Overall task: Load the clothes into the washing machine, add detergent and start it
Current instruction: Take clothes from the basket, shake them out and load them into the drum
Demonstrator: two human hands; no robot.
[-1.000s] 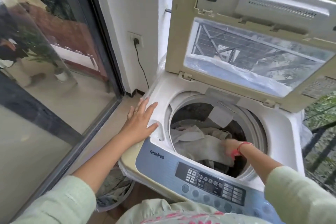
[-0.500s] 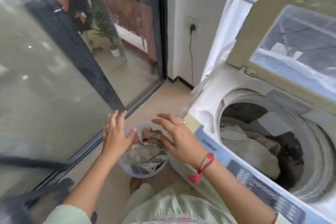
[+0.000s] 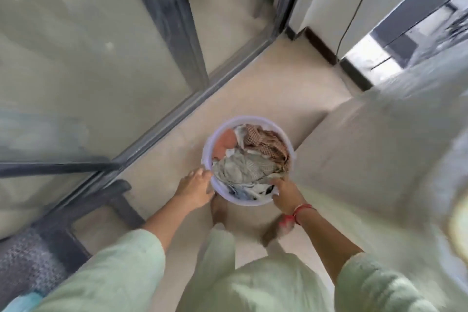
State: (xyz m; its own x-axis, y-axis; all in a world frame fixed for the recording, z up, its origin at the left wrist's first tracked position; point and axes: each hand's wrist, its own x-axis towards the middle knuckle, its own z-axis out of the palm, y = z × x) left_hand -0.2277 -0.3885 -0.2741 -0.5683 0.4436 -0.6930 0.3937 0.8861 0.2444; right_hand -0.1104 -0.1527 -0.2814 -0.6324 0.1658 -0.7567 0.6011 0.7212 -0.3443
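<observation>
A round lilac bucket [image 3: 290,145] stands on the tiled floor just below me, filled with crumpled clothes [image 3: 243,167] in grey-green, checked brown, orange and white. My left hand [image 3: 195,189] holds the bucket's left rim, its fingers curled against the side. At the near right edge, my right hand [image 3: 283,195], with a red thread at the wrist, grips the clothes. The washing machine [image 3: 379,149] shows only as a blurred white side on the right; its drum and panel are out of view.
A glass sliding door with a dark frame [image 3: 182,40] runs along the left. A dark low frame [image 3: 83,213] and a grey mat [image 3: 22,268] lie at lower left. A black cable [image 3: 354,15] hangs down the white wall. My feet are beside the bucket.
My view swung from the machine's drum down to the floor. My right hand left the drum and my left hand left the machine's top; both reached the bucket of clothes.
</observation>
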